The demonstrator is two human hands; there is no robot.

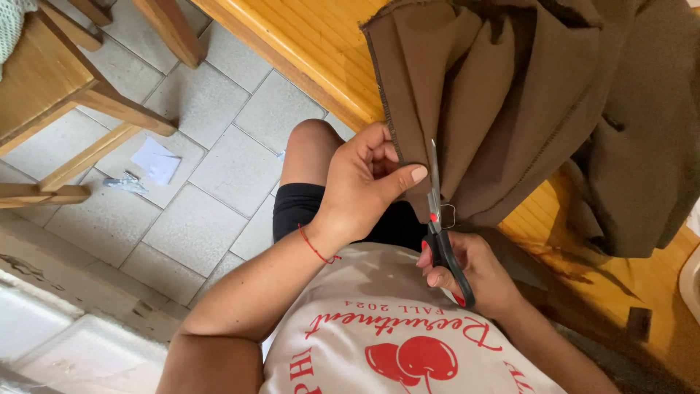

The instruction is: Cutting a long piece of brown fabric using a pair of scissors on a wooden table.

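Note:
A large piece of brown fabric (532, 102) hangs over the edge of a wooden table (321, 44) onto my lap. My left hand (364, 179) pinches the fabric's stitched edge, thumb pressed on the cloth. My right hand (474, 273) grips black-handled scissors (437, 226). Their thin blades point up along the fabric edge, right beside my left thumb. A red string bracelet circles my left wrist.
A wooden chair (51, 95) stands on the grey tiled floor (219, 168) at the left. A scrap of white paper (155, 160) and a small crumpled bit lie under it. A white object (689, 281) sits at the table's right edge.

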